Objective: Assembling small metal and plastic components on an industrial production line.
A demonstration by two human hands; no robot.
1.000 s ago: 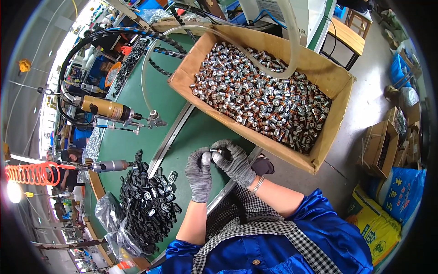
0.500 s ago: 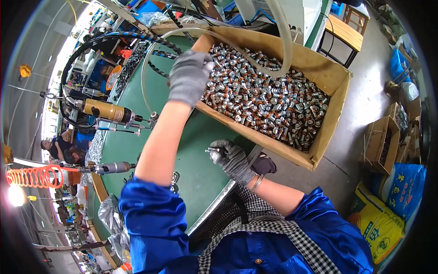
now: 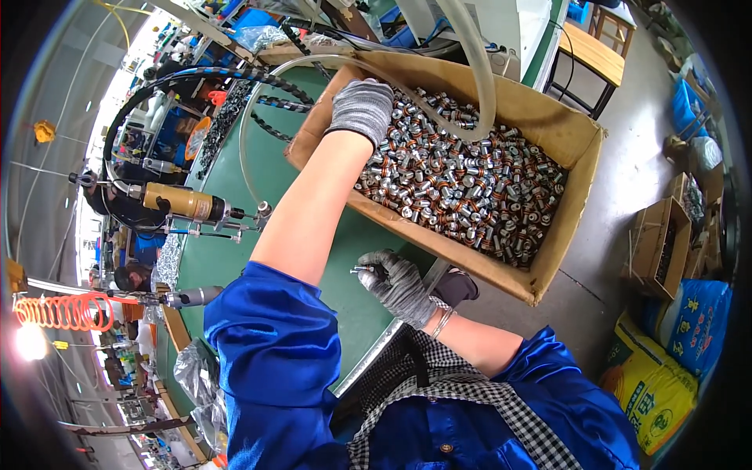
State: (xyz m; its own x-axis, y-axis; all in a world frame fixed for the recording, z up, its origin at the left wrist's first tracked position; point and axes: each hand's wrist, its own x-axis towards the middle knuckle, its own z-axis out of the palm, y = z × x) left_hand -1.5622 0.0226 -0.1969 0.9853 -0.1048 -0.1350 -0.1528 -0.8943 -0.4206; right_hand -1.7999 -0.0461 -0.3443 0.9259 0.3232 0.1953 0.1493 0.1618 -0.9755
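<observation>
The left hand [image 3: 362, 110] reaches far forward into the box [image 3: 548, 129], fingers curled down onto the heaped metal parts [image 3: 470, 188] (its grip is hidden). The right hand [image 3: 398, 283] stays near the body over the green table [image 3: 235, 266], clenched round one small part [image 3: 362, 270], its axis pointing left.

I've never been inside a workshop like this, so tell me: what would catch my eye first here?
Probably the big cardboard box at the top, heaped with small shiny metal parts, with the gloved left hand reaching into it. Lower down, over the green table, the gloved right hand grips a small metal piece. A yellow power tool hangs at left.
</observation>
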